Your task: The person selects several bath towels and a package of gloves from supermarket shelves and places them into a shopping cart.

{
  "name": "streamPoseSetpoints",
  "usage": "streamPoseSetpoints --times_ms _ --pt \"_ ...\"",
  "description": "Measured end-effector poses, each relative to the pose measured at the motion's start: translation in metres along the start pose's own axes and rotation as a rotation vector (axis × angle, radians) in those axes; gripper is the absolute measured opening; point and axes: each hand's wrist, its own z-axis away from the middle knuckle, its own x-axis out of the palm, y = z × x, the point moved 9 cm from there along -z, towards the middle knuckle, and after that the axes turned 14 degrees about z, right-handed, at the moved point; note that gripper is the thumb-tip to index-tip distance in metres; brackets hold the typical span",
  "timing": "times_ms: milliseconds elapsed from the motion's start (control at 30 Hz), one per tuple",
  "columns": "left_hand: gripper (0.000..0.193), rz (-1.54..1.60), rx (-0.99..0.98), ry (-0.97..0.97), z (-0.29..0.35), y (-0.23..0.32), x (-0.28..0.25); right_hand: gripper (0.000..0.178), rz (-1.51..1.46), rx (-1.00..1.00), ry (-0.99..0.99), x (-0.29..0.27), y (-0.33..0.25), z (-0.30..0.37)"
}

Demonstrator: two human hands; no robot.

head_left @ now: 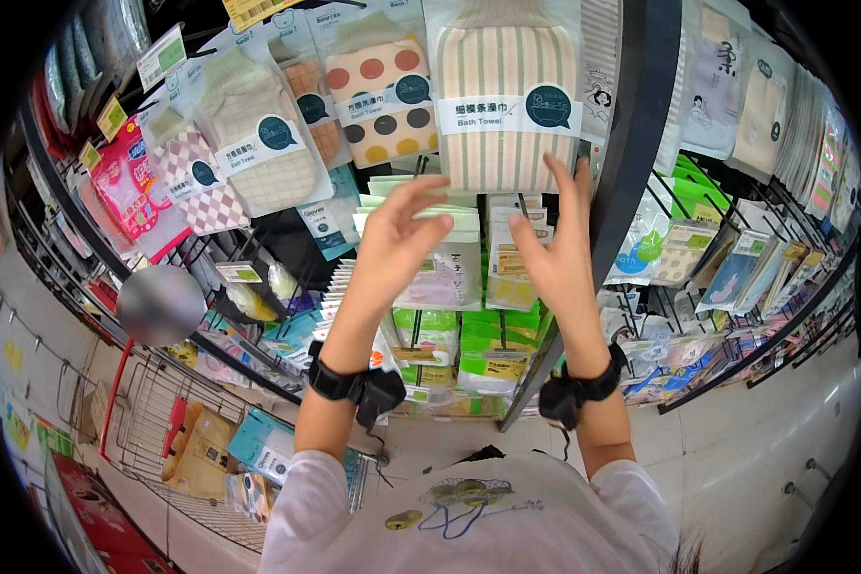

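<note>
A packaged bath mitt (507,72) with pale green and cream stripes hangs at the top centre of the rack, a white band round it. Just below its lower left corner is my left hand (399,239), fingers spread, with nothing in it. My right hand (557,253) is raised at the mitt's lower right corner, thumb and fingers apart; whether a fingertip touches the pack I cannot tell. Left of it hangs a dotted mitt pack (383,77), then a plain cream one (258,143). Behind and between my hands hang pale green-topped packs (445,273).
A dark upright post (636,124) stands right of my right hand, with more hanging packs (717,220) beyond it. At lower left is a wire shopping cart (153,402) holding a brown package (201,450) and a blue glove pack (263,445). Metal hooks stick out from the racks.
</note>
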Motion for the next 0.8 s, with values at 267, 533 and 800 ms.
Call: streamPoseSetpoints --times_ms 267,533,800 --pt "0.047 -0.105 -0.053 0.073 -0.030 -0.024 0.006 0.063 -0.042 0.148 0.012 0.015 0.026 -0.023" --pt "0.033 -0.422 0.118 0.214 -0.016 -0.001 -0.009 0.046 -0.110 -0.023 0.117 0.000 0.005 -0.010" --pt "0.025 -0.540 0.336 0.307 0.026 0.050 0.000 0.031 -0.196 -0.051 0.206 -0.024 -0.019 0.006"
